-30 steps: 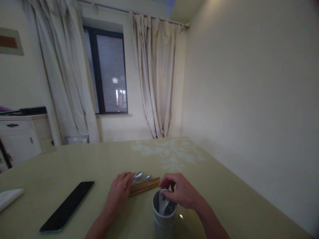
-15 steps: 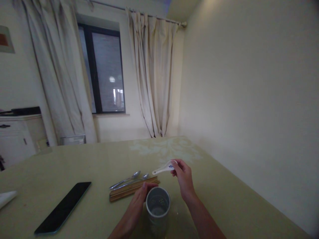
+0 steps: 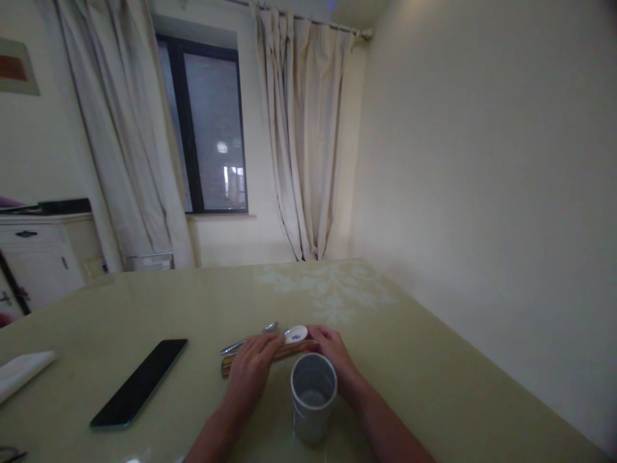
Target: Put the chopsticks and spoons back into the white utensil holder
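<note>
My left hand (image 3: pixel 254 361) lies over a bundle of wooden chopsticks (image 3: pixel 289 350), fingers bent round its middle. My right hand (image 3: pixel 332 352) is closed at the bundle's right end, with its fingertips curled in. Just behind the chopsticks is a white ceramic spoon (image 3: pixel 295 334) with a blue mark in its bowl; its handle is hidden by my left hand. Metal spoons (image 3: pixel 270 328) lie behind the left hand, partly covered. A grey cylindrical cup (image 3: pixel 313 405) stands upright in front, between my forearms, with no utensils visible inside.
A black phone (image 3: pixel 139 384) rests on the green-covered table (image 3: pixel 193 302) to the left. Beyond it is a white object (image 3: pixel 24 373), perhaps folded tissue. A dark thin item (image 3: pixel 10 454) sits at the lower left edge. The wall (image 3: pixel 482 193) borders the table on the right.
My right hand has brought the white spoon down and left to the chopsticks and let it go there. My left hand has left the cup's side and moved onto the chopsticks.
</note>
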{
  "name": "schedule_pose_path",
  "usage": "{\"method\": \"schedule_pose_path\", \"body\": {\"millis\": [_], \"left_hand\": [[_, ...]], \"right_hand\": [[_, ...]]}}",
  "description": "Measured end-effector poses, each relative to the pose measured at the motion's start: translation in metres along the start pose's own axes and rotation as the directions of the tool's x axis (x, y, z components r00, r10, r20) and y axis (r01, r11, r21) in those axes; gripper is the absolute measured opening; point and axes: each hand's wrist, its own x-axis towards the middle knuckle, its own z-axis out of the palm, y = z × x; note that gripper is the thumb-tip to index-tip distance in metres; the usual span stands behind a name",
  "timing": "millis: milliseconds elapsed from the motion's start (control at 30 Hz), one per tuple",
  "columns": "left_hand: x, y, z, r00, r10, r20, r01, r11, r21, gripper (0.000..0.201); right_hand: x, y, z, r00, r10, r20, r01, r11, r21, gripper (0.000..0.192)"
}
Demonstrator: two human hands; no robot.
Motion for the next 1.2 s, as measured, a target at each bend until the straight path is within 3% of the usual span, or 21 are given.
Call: {"method": "schedule_pose_path", "body": {"millis": [133,267,400,567,667,733,833,900,1033,1200], "left_hand": [[0.008,-0.044,-0.020,0.969,-0.239,-0.057,0.242,0.969,0.056,0.039],[0.004,-0.083,-0.032,0.935,-0.355,-0.008,0.353,0.924,0.148,0.046],[-0.004,-0.097,-0.025,0.909,-0.408,0.085,0.385,0.900,0.203,0.051],[-0.005,-0.103,-0.018,0.898,-0.410,0.156,0.387,0.908,0.161,0.054],[-0.002,-0.096,-0.022,0.913,-0.399,0.084,0.379,0.907,0.185,0.050],[0.002,-0.083,-0.026,0.942,-0.332,0.045,0.320,0.931,0.176,0.043],[0.006,-0.053,-0.027,0.974,-0.161,0.158,0.149,0.985,0.084,0.031],[0.006,-0.033,-0.025,0.959,-0.073,0.275,0.068,0.997,0.028,0.025],[0.003,-0.010,-0.018,0.932,-0.096,0.349,0.095,0.995,0.019,0.020],[0.003,-0.007,-0.020,0.910,-0.138,0.391,0.141,0.990,0.022,0.021]], "right_hand": [[0.009,-0.001,-0.011,0.996,-0.069,-0.062,0.061,0.991,-0.120,0.056],[0.016,0.001,-0.020,0.978,-0.173,-0.118,0.140,0.959,-0.247,0.051],[0.016,0.005,-0.025,0.956,-0.261,-0.137,0.202,0.919,-0.338,0.044],[0.017,0.008,-0.027,0.949,-0.297,-0.109,0.233,0.889,-0.394,0.041],[0.018,0.008,-0.028,0.956,-0.287,-0.067,0.237,0.884,-0.402,0.038],[0.018,0.007,-0.029,0.962,-0.272,-0.027,0.239,0.887,-0.395,0.036],[0.016,0.005,-0.030,0.966,-0.258,0.006,0.242,0.900,-0.361,0.038],[0.014,0.003,-0.031,0.968,-0.249,0.015,0.240,0.912,-0.332,0.042],[0.011,-0.003,-0.034,0.975,-0.218,0.031,0.218,0.934,-0.284,0.047],[0.009,-0.011,-0.038,0.981,-0.192,0.033,0.195,0.949,-0.248,0.048]]}}
